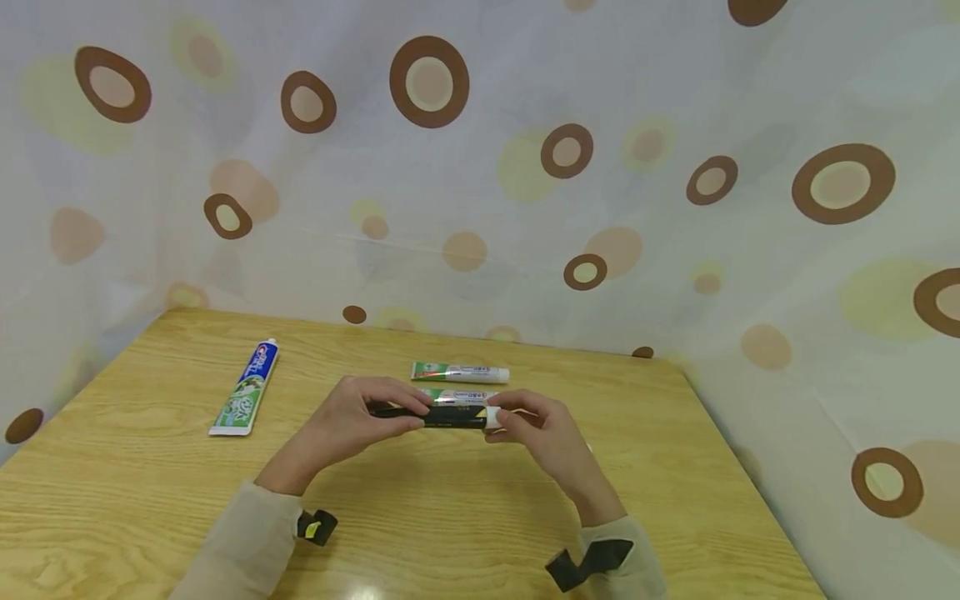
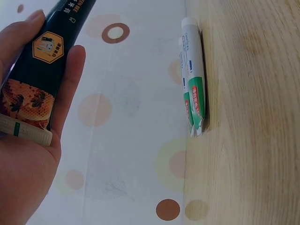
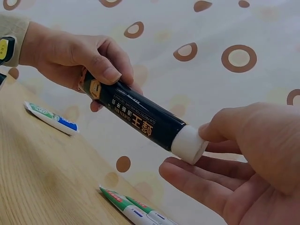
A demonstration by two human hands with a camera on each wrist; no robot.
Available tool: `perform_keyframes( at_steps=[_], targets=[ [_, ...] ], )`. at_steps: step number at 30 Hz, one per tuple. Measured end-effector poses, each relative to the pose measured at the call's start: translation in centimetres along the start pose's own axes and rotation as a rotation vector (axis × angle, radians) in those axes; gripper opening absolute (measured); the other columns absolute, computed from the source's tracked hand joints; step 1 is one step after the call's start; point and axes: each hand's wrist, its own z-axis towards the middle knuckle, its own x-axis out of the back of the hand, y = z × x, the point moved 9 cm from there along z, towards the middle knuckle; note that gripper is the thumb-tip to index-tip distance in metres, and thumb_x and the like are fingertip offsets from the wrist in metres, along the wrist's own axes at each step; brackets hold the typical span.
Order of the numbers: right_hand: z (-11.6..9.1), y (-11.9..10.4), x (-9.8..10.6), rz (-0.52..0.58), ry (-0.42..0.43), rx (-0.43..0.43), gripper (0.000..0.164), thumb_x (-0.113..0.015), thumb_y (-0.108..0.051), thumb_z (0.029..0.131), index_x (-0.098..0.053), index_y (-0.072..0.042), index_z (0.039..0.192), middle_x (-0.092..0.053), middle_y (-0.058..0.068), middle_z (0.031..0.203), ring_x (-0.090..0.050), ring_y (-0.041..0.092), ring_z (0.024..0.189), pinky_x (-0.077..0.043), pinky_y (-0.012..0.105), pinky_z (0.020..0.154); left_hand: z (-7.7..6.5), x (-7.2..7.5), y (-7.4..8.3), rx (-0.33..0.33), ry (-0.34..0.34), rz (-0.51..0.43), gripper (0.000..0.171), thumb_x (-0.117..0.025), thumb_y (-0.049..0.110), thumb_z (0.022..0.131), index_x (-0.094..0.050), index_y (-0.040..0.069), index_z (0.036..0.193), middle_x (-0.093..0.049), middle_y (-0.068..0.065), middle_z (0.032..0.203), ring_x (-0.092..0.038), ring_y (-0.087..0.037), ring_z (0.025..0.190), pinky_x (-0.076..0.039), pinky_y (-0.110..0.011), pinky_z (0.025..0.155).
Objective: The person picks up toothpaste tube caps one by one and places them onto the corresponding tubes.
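A black toothpaste tube (image 1: 453,417) with gold lettering is held level above the table, its white cap (image 3: 189,144) on the right. My left hand (image 1: 352,421) grips the tube's flat crimped end, thumb on one side and fingers on the other. At the other end, my right hand (image 1: 551,433) pinches the cap between thumb and fingers. The left wrist view shows a honeycomb-and-bee print near the crimp, beside the left palm. Just beyond the hands lie two white-and-green toothpaste tubes (image 1: 459,372), the nearer one partly hidden by the black tube.
A blue-and-green toothpaste tube (image 1: 246,392) lies at the left of the wooden table (image 1: 420,517). A patterned curtain (image 1: 480,192) hangs behind the table and along its sides. Something small and white (image 1: 589,448) peeks out beside the right wrist, mostly hidden.
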Motion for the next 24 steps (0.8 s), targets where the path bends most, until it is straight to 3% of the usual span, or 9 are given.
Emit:
perform_keyframes(
  at_steps=[9, 17, 24],
  targets=[
    [0.02, -0.36, -0.14, -0.087, 0.003, 0.030, 0.031, -0.066, -0.010, 0.095, -0.062, 0.000, 0.124, -0.059, 0.021, 0.130, -0.065, 0.030, 0.112, -0.057, 0.035, 0.088, 0.01, -0.11, -0.15, 0.025, -0.007, 0.004, 0.015, -0.080, 0.024, 0.084, -0.079, 0.024, 0.099, -0.074, 0.003, 0.114, -0.068, -0.008, 0.108, -0.058, -0.029, 0.077],
    [0.10, -0.32, -0.25, -0.058, -0.004, 0.027, 0.029, -0.060, -0.017, 0.100, -0.061, 0.000, 0.124, -0.061, 0.024, 0.116, -0.071, 0.026, 0.096, -0.058, 0.035, 0.087, -0.15, -0.10, -0.26, 0.045, -0.024, 0.008, 0.018, -0.080, 0.025, 0.085, -0.079, 0.026, 0.102, -0.072, 0.003, 0.117, -0.067, -0.009, 0.110, -0.058, -0.028, 0.079],
    [0.15, -0.01, -0.23, -0.035, 0.011, 0.007, 0.028, -0.059, -0.019, 0.101, -0.062, -0.002, 0.123, -0.062, 0.023, 0.116, -0.071, 0.022, 0.095, -0.058, 0.039, 0.087, -0.02, -0.39, -0.52, 0.053, -0.064, 0.046, 0.022, -0.079, 0.025, 0.085, -0.077, 0.026, 0.107, -0.071, 0.005, 0.119, -0.066, -0.009, 0.108, -0.057, -0.028, 0.078]
  ],
)
